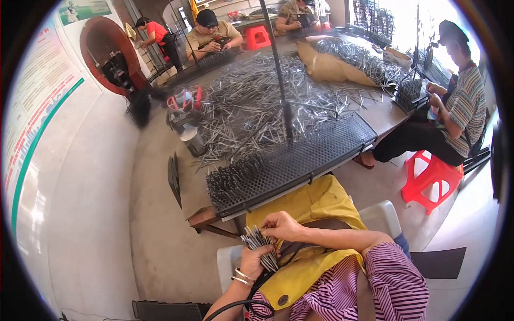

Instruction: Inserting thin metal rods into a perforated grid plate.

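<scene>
A bundle of thin grey metal rods (262,247) is gripped in my left hand (255,261), above the yellow apron (308,267) on my lap. My right hand (280,227) is closed at the upper ends of these rods, its fingers pinched together; what exactly sits between them is too small to make out. Just beyond my hands, along the table's near edge, lies a black perforated rack (300,163). Many dark rods (235,179) stand upright in the rack's left end, while the holes over its middle and right show bare.
A large heap of loose metal rods (251,101) covers the table. A silver can (191,140) stands at its left edge. A thin dark pole (281,69) rises behind the rack. One person (460,101) sits at the right on a red stool (431,182); others work at the far side.
</scene>
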`<state>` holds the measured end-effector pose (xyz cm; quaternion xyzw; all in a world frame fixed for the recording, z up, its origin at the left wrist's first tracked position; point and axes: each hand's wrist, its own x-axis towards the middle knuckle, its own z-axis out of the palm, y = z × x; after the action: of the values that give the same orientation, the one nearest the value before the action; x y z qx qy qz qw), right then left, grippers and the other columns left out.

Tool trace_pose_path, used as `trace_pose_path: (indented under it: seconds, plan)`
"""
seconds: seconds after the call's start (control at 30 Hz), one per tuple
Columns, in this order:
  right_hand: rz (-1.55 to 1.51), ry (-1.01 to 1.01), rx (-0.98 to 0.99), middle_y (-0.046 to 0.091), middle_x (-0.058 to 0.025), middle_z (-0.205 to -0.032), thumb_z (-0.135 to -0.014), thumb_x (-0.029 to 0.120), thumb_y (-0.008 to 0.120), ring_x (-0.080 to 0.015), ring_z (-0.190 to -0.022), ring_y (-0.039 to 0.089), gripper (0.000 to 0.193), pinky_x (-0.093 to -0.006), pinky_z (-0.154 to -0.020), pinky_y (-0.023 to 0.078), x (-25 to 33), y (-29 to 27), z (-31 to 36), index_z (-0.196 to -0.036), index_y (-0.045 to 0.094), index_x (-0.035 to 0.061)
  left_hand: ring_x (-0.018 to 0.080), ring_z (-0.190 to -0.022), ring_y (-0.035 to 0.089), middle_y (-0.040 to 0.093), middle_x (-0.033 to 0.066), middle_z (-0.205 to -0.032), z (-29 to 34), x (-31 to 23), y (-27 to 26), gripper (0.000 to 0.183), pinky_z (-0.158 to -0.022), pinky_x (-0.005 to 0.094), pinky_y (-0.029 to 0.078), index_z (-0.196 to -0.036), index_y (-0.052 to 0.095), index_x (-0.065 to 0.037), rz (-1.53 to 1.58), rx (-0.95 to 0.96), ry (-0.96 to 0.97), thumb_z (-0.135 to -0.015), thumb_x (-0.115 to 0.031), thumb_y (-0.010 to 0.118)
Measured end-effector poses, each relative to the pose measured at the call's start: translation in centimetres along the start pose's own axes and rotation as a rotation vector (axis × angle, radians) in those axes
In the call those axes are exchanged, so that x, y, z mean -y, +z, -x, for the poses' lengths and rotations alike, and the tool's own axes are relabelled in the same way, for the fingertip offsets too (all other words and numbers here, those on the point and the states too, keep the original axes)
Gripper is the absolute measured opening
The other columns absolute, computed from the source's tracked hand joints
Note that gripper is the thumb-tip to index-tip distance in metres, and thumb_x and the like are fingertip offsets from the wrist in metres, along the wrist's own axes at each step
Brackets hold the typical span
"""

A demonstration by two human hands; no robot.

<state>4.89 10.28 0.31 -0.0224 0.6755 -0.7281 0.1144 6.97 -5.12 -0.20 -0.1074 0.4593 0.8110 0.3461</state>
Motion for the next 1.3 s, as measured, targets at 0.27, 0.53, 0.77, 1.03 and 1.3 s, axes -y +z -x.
trace_pose_path:
  seconds: [0.27, 0.53, 0.77, 1.03, 1.3]
  plan:
    - [-0.133, 0.113, -0.031, 0.056, -0.0055, -0.061, -0.067, 0.002, 0.067, -0.0088, -0.047, 0.05, 0.016, -0.0228, -0.042, 0.041, -0.1, 0.4, 0.4, -0.078, 0.057, -0.0046, 0.025, -0.063, 0.06, 0.058, 0.0131, -0.079, 0.0, 0.1, -0.2, 0.022, -0.055, 0.0355, 0.052, -0.091, 0.052, 0.004, -0.022, 0.002, 0.009, -0.07, 0.007, 0.056]
    - [-0.136, 0.22, 0.012, 0.054, -0.0041, -0.054, -0.07, 0.007, 0.064, -0.0089, -0.044, 0.048, 0.01, -0.0221, -0.041, 0.039, 0.3, 0.2, 0.6, -0.068, 0.06, -0.0018, 0.024, -0.063, 0.06, 0.059, 0.0131, -0.079, -0.1, 0.1, -0.6, 0.022, -0.056, 0.034, 0.052, -0.092, 0.053, 0.005, -0.049, 0.0, 0.01, -0.07, 0.006, 0.056]
    - [0.062, 0.208, -0.008, 0.053, -0.002, -0.054, -0.07, 0.01, 0.066, -0.0074, -0.046, 0.045, 0.013, -0.0235, -0.041, 0.034, 0.1, -0.4, 0.9, -0.071, 0.06, -0.002, 0.0217, -0.066, 0.061, 0.061, 0.0113, -0.08, 0.3, 0.0, 0.1, 0.02, -0.056, 0.0316, 0.052, -0.091, 0.057, 0.004, 0.063, -0.078, 0.003, -0.071, 0.004, 0.059]
    - [-0.052, 0.261, 0.042, 0.056, -0.0028, -0.06, -0.074, 0.007, 0.061, -0.0081, -0.048, 0.052, 0.01, -0.0204, -0.042, 0.04, 0.1, -1.1, 1.8, -0.076, 0.06, -0.003, 0.0192, -0.073, 0.061, 0.062, 0.0103, -0.084, -0.3, 1.0, -0.9, 0.024, -0.066, 0.0285, 0.05, -0.093, 0.058, 0.002, -0.006, -0.068, 0.029, -0.07, 0.006, 0.058]
    - [-0.224, 0.212, -0.11, 0.059, -0.0099, -0.066, -0.075, 0.002, 0.059, -0.0162, -0.054, 0.058, 0.008, -0.0271, -0.045, 0.05, 0.3, -2.1, 0.7, -0.077, 0.057, -0.0059, 0.0236, -0.072, 0.061, 0.06, 0.0113, -0.081, 0.7, -0.7, 0.5, 0.02, -0.061, 0.0341, 0.054, -0.089, 0.055, 0.003, 0.076, -0.04, -0.075, -0.07, 0.002, 0.061]
